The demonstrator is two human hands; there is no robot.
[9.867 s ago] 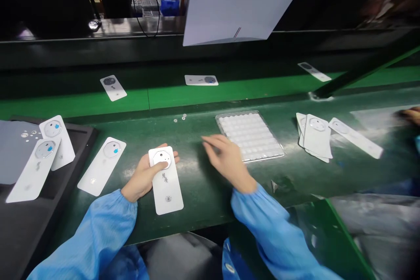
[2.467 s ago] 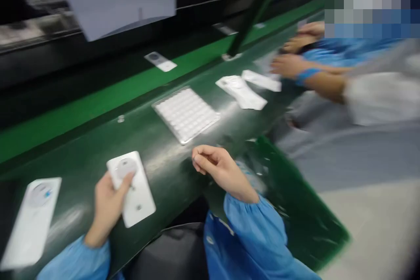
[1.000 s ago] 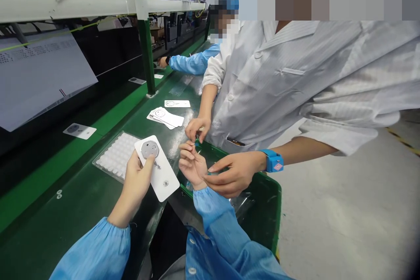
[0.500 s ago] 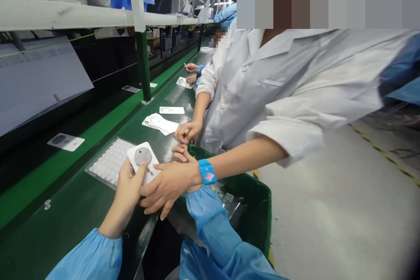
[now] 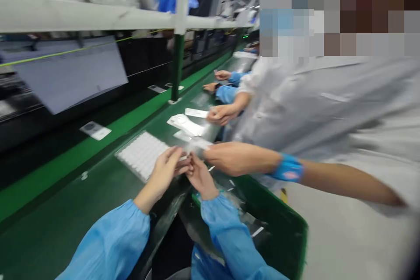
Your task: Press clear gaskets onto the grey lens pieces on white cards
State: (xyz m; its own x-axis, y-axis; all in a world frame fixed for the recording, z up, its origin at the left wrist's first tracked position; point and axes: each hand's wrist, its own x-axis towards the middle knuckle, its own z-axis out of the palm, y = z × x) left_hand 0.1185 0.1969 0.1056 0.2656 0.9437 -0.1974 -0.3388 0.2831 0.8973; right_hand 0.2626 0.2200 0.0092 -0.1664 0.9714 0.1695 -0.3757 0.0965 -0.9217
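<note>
My left hand (image 5: 163,174) is closed, its fingers bent together over the bench edge. Fingertip to fingertip with it, my right hand (image 5: 202,178) is closed in a pinch. A pale sliver shows between the fingers, but blur hides what it is. Beside my left hand lies a clear tray (image 5: 141,156) filled with rows of small white pieces. A co-worker's hand (image 5: 231,157), with a blue wrist strap, is just right of my right hand, by a blurred white card (image 5: 201,142). The co-worker's other hand (image 5: 225,113) is farther back, near a stack of white cards (image 5: 185,124).
A green bin (image 5: 278,223) holding clear plastic scraps stands right of the bench. One card (image 5: 95,131) lies on the green strip at left. A white shelf post (image 5: 183,4) rises from the bench. Another person's blue-sleeved hands (image 5: 216,81) are farther along.
The white card with a grey disc no longer shows in my left hand. My hands have come together. The co-worker's strapped hand has moved off mine, to the right. The view has shifted.
</note>
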